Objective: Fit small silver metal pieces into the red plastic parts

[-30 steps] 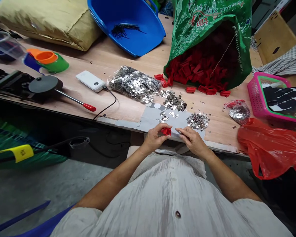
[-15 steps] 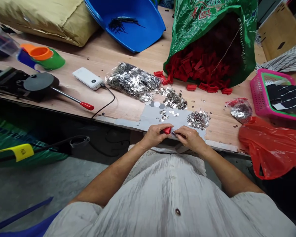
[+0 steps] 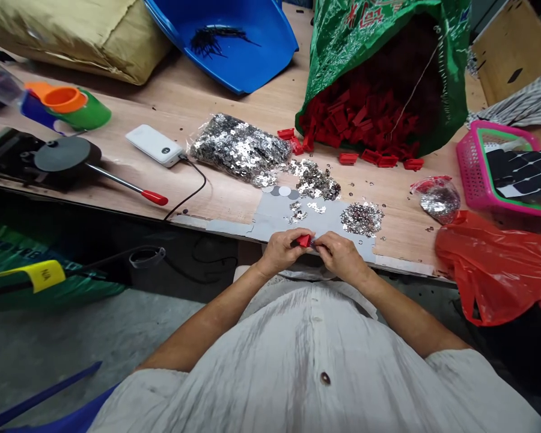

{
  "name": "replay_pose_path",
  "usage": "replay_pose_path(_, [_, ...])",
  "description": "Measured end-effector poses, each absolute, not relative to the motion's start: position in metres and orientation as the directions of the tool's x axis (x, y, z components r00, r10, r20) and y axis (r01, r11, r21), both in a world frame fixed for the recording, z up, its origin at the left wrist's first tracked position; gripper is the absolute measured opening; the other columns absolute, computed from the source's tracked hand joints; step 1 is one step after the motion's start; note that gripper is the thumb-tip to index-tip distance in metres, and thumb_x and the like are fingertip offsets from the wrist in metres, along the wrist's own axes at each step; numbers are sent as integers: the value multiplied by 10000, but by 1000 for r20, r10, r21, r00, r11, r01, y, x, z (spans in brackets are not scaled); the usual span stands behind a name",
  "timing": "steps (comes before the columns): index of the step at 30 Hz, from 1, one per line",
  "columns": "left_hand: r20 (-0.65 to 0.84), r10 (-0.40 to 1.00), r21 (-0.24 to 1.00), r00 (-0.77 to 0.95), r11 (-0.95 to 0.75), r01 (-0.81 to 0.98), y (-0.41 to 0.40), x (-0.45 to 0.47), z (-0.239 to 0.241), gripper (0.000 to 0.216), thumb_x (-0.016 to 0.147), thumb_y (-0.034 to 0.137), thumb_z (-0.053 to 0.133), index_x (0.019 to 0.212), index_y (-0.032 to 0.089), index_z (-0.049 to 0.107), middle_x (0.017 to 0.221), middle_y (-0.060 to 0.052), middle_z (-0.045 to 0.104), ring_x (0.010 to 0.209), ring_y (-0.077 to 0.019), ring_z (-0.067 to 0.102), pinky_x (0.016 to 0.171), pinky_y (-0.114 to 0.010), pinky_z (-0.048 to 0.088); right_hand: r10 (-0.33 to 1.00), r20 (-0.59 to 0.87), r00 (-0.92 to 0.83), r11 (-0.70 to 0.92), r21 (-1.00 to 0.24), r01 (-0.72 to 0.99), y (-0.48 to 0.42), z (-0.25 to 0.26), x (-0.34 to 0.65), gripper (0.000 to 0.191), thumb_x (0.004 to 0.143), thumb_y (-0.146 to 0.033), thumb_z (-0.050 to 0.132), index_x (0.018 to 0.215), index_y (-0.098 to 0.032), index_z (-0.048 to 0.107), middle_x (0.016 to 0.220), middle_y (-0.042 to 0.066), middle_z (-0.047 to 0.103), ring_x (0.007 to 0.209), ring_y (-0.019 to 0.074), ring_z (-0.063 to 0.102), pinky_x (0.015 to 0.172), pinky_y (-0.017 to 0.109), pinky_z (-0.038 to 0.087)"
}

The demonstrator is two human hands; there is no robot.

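My left hand is closed around a small red plastic part at the table's front edge. Close beside it, my right hand pinches something small and dark against the part's right side; its kind is hidden by the fingers. Beyond the hands, a grey sheet bears a few loose shiny metal pieces. A round heap of small metal pieces lies just past my right hand. Another pile of flat metal pieces spreads behind the sheet, next to a clear bag of metal pieces.
A green sack spills red plastic parts at the back. Leftward are a white power bank with a cable and a lever tool with a red-tipped handle. A pink basket and red plastic bag stand at right.
The right hand has drawn slightly closer to the red part, and its fingers now cover more of the dark piece. The left hand keeps its hold. The camera view has shifted a little.
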State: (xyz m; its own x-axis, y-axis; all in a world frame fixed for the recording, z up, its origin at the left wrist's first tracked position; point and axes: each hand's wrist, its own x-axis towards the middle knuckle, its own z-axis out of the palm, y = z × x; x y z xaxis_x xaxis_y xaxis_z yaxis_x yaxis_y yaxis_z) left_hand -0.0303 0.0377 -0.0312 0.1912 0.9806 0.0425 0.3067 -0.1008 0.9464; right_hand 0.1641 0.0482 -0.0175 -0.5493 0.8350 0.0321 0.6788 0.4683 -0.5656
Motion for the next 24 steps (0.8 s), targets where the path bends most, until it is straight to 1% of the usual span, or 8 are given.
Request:
replay_pose_path(5, [-11,994,975,109,-13,224,32,-26,-28,279,663,239,790,928,219,703,929,-26,734,881,-197,664,852,-300,479,816,49,-577,463,-654,599,50,-13,172,147,935,-193,494,1025,-204,610,967,63,644,866,175,606,782,297,461])
replay_pose_path(8, [-84,996,983,-35,77,-167,22,-20,-19,309,668,261,807,921,210,638,948,-14,700,931,-181,668,880,-304,488,824,94,-559,416,-770,484,47,-6,179,201,966,-229,433,1142,-202,528,968,56,639,829,160,598,752,286,460])
replay_pose_path(10, [-194,980,874,-45,151,-462,15,-16,-11,294,704,281,795,911,207,598,928,1,694,940,-174,685,928,-333,486,809,67,-583,375,-824,426,43,2,180,297,988,-252,391,1278,-213,444,850,10,644,736,145,591,725,275,458])
replay_pose_path(13, [-334,940,651,68,283,-704,7,-11,1,255,732,297,787,781,176,567,853,-5,706,903,-170,696,971,-361,481,767,7,-642,380,-811,445,37,13,176,435,1011,-300,352,1441,-248,314,705,-43,628,647,141,590,707,270,454])
replay_pose_path(16, [-406,903,487,141,345,-803,2,-5,8,204,775,275,753,732,154,594,780,-11,692,796,-138,678,903,-320,521,769,17,-639,437,-743,506,32,20,170,414,1009,-349,364,1417,-284,393,786,-18,687,688,154,641,689,271,462])
replay_pose_path(19, [-478,863,385,164,374,-844,1,-1,13,130,843,237,681,766,143,634,748,-7,671,732,-110,649,859,-292,544,770,72,-634,483,-714,506,30,21,166,374,1008,-359,373,1366,-307,465,1006,8,725,809,169,686,728,277,490])
replay_pose_path(21, [-515,840,351,168,386,-853,0,2,17,147,872,231,646,756,141,637,737,-11,661,731,-111,645,875,-303,549,776,117,-620,512,-690,511,30,19,165,359,1007,-362,378,1341,-302,498,1133,19,707,891,183,692,775,289,501])
replay_pose_path(24, [-523,841,372,137,371,-851,-1,5,21,181,882,254,636,740,142,639,761,-23,660,748,-125,645,921,-344,546,794,179,-581,541,-643,541,29,14,163,343,1005,-377,384,1290,-284,552,1165,32,702,921,196,689,807,301,505])
